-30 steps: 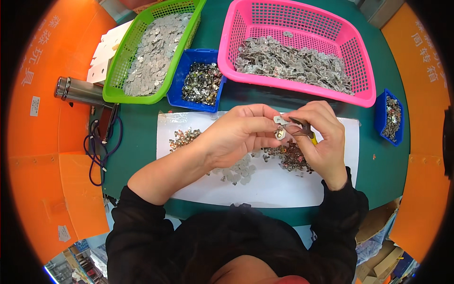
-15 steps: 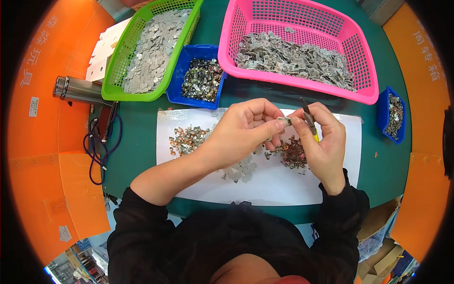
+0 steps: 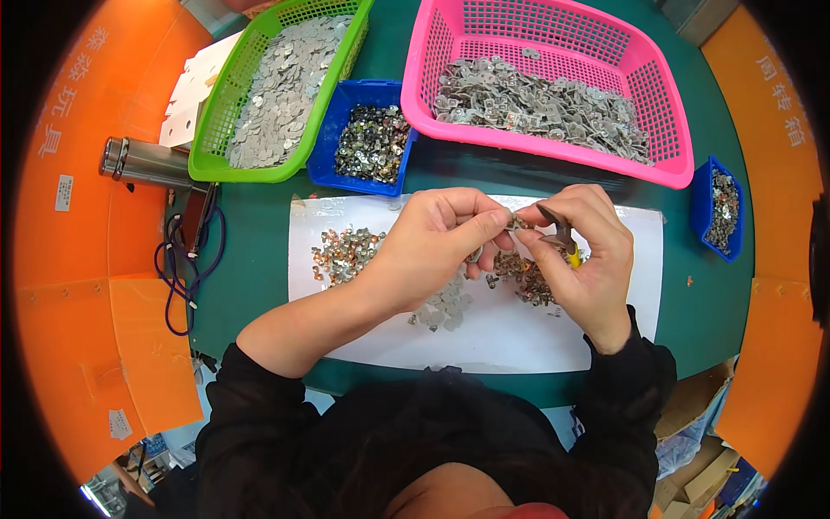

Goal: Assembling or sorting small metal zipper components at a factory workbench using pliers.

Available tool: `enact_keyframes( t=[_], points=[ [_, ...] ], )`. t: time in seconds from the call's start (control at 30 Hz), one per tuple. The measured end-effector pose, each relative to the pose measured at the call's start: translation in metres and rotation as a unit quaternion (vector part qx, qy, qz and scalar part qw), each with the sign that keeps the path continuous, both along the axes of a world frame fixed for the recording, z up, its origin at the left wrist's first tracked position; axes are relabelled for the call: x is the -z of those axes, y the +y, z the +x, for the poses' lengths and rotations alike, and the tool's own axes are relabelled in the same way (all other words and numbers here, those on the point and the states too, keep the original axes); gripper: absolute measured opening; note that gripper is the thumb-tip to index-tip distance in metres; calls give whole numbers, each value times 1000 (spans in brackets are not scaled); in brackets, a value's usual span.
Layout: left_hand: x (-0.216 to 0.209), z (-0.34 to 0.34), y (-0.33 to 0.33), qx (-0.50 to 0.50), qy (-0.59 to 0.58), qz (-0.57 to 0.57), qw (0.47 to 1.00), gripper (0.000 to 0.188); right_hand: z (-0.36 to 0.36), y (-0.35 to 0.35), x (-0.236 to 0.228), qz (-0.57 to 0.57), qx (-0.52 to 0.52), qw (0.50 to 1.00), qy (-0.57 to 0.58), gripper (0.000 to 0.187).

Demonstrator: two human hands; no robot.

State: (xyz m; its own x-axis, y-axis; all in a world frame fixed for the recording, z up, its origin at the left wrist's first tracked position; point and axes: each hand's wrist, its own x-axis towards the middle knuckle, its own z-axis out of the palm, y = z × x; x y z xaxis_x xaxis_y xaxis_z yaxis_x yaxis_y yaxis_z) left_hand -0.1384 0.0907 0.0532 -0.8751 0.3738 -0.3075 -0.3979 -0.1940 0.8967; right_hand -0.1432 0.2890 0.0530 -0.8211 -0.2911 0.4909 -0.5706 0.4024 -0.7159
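Head view: pinching small metal piece (image 3: 519, 223) between fingertips of left hand (image 3: 437, 242), above white sheet (image 3: 484, 355); clamping pliers (image 3: 565, 233) in right hand (image 3: 595, 249), tipped lower than half a second ago, likely still mid-handling.

The left basket (image 3: 259, 175) is lime green, the right basket (image 3: 553, 152) hot pink, both grid-patterned; the bins (image 3: 354, 182) are blue. The sheet (image 3: 484, 350) is white; the tabletop (image 3: 259, 233), green; the pliers' handle (image 3: 574, 256), yellow.

Green tabletop (image 3: 700, 320) between a left orange panel (image 3: 86, 208) and a right orange panel (image 3: 769, 216), cardboard (image 3: 705, 484) lower right
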Motion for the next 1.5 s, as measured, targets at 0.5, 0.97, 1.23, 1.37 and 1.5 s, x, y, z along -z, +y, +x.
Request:
enact_keyframes(
  t=[0.5, 0.97, 1.23, 1.37, 1.5],
  points=[
    [11, 18, 1, -53, 244, -88, 964, 11, 10, -7, -6, -40, 0, 990, -135, 12],
    [-8, 21, -28, 187, -88, 146, 967, 27, 20, 1, -7, 144, -12, 913, 382, 29],
    [-3, 29, -35, 88, 3, 92, 992, 15, 7, -5, -6, 65, -51, 984, 158, 22],
    [-9, 33, -33, 7, 115, 2, 993, 14, 14, 2, -6, -15, -128, 976, -176, 25],
    [-8, 40, -35, -20, 177, -48, 983, 14, 21, -4, -10, 17, -139, 948, -286, 28]
  ],
)
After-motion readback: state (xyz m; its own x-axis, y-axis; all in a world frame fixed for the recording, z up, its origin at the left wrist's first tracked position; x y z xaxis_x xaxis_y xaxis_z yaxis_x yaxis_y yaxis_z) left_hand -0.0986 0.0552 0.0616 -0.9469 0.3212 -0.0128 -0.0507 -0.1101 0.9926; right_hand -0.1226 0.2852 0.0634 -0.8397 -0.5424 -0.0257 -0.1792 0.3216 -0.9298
